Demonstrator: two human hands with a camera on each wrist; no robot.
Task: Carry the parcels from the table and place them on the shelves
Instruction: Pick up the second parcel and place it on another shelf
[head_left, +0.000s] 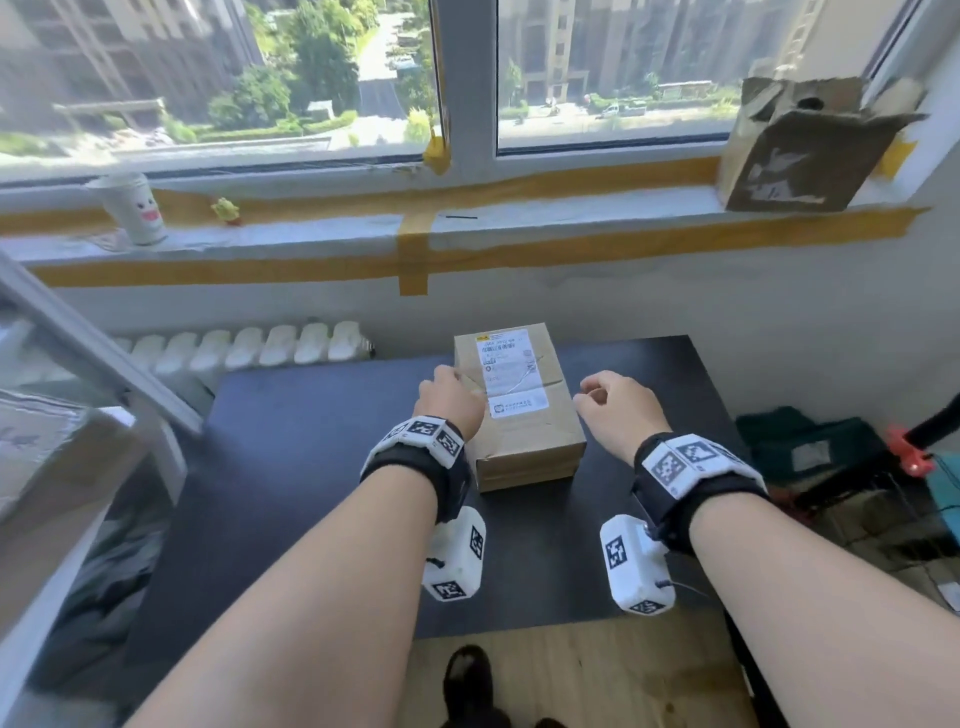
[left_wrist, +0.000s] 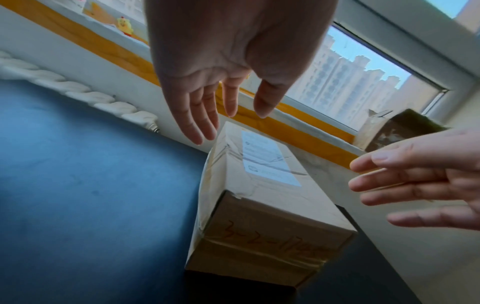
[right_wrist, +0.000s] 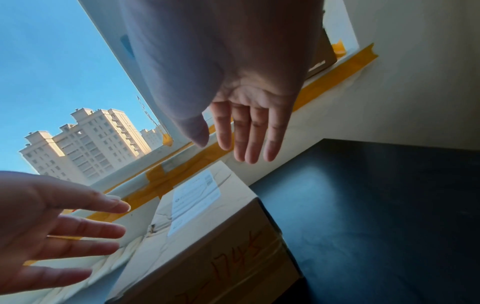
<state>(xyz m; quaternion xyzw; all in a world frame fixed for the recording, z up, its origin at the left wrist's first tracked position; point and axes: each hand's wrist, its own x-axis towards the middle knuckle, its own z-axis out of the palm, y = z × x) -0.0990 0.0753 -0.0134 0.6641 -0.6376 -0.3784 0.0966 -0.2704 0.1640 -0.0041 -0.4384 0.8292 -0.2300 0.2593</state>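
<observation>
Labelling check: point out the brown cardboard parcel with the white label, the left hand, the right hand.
brown cardboard parcel (head_left: 524, 441), head view, bare top face.
left hand (head_left: 448, 401), head view, back of hand.
right hand (head_left: 618, 408), head view, back of hand.

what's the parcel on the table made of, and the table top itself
The parcel looks like plain brown corrugated cardboard, matte, with creased edges, a white paper shipping label and glossy clear tape wrinkling over its seams. The table top is dark, near black, smooth and flat with a soft sheen under the window light; probably a laminate or painted board, though the pictures cannot settle which.
</observation>
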